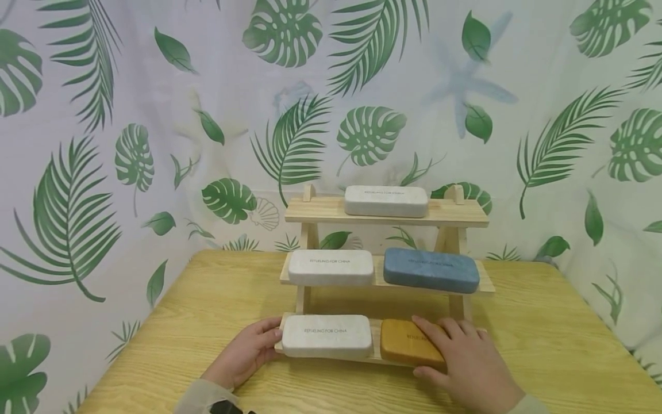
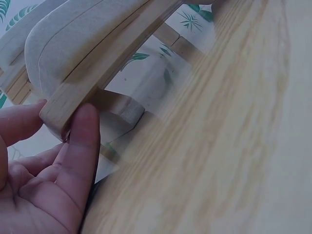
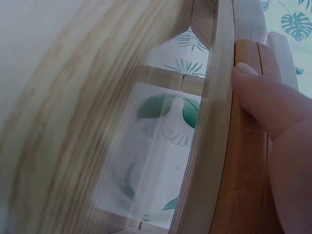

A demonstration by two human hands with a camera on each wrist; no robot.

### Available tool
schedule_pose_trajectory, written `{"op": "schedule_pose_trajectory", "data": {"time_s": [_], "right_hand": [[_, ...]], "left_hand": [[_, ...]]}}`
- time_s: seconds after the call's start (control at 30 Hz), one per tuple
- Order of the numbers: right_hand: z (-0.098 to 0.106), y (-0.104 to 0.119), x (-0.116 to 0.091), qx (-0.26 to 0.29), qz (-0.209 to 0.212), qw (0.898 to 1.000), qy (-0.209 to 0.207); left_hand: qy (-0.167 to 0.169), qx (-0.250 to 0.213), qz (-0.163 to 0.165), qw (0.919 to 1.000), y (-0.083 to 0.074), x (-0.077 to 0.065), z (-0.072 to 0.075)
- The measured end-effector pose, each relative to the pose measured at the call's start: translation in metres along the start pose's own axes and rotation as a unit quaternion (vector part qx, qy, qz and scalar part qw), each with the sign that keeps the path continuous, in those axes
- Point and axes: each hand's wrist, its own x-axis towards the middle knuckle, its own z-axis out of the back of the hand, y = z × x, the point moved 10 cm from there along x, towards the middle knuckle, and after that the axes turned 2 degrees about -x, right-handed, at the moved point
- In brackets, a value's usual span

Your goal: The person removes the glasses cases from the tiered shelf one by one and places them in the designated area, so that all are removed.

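Observation:
A three-tier wooden display stand (image 1: 376,345) holds glasses cases. At the left end of its lowest board, my left hand (image 1: 248,351) pinches the wood; the left wrist view shows fingers (image 2: 84,131) on both sides of the board end (image 2: 73,100). A white glasses case (image 1: 327,336) lies on that board beside this hand. To its right is an orange glasses case (image 1: 408,342), gripped by my right hand (image 1: 468,356), which covers its right part. In the right wrist view the thumb (image 3: 263,97) lies along the orange case's front side (image 3: 246,161).
On the middle board sit another white case (image 1: 331,267) and a blue case (image 1: 431,270). A third white case (image 1: 385,201) lies on the top board. The stand is on a wood-grain table (image 1: 207,310), with a leaf-print curtain (image 1: 222,155) behind.

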Motion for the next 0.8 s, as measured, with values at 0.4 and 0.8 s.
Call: {"op": "schedule_pose_trajectory", "data": {"time_s": [0.4,0.8], "right_hand": [[0.0010,-0.0006,-0.0033,0.031,0.009,0.999,0.029],[-0.0001,-0.0045,-0.0053,0.039,0.022,0.997,0.055]], "left_hand": [[-0.006,-0.001,-0.001,1.0000,-0.0011,0.0009,0.0013],[0.006,-0.001,-0.010,0.9999,-0.0032,0.0000,0.0004]]}}
